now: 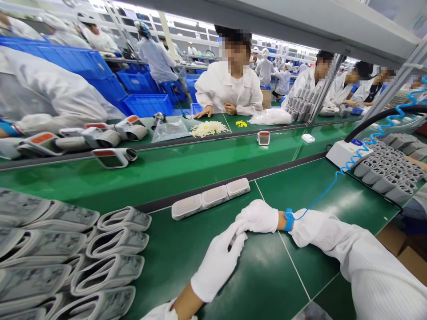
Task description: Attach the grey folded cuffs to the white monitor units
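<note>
My left hand, in a white glove, reaches up from the bottom edge over the green table. Its fingers are stretched out and meet the fingers of my right hand; a gap shows between its thumb and fingers. The right hand, also gloved, is curled, with a blue wrist strap at its cuff. No object shows in either hand, though the fingertips partly hide one another. Just beyond them lies a row of three pale rounded rectangular cases, end to end.
Rolled grey cuffs are stacked at left, more cuffs at right. A blue coiled cord runs from my strap past a white box. Beyond the green conveyor, carrying monitor units, a co-worker sits by small yellow-white parts.
</note>
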A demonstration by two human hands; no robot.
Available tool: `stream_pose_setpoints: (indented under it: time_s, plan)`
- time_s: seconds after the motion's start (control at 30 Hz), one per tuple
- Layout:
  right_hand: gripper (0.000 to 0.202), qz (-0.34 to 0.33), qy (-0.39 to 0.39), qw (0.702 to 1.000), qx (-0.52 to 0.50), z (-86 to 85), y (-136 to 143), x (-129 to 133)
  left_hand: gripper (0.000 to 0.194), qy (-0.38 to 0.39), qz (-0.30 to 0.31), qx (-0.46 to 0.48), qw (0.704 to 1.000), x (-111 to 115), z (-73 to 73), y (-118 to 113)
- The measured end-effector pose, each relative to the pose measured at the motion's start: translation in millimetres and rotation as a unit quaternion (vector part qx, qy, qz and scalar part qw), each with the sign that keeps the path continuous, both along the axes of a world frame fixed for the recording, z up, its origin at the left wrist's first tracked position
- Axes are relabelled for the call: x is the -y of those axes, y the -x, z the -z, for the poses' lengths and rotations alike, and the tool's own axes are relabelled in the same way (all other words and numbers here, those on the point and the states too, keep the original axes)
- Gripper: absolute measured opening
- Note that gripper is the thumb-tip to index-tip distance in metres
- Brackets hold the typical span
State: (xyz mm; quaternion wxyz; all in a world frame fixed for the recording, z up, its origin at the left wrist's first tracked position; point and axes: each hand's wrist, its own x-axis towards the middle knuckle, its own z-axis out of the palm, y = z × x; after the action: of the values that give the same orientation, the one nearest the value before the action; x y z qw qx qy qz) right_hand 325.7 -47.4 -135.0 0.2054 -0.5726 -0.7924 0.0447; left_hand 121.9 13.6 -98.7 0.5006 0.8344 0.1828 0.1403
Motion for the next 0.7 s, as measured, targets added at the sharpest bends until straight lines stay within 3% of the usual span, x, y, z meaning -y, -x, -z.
stream_pose_setpoints:
  time_s: [0.27, 0.7]
  plan:
    - [0.018, 0.005, 0.003, 1.0, 0.012, -1.0, 1.5, -1.5, 0.04, 0.0, -0.006, 0.009, 1.0, -1.0, 4.9, 0.4]
    - [0.024, 0.002, -0.037, 0.998, 0.043, 3.0, -3.5, -1.0, 0.044, 0.01, 0.0, 0.01, 1.0, -0.8, 4.4, 0.7]
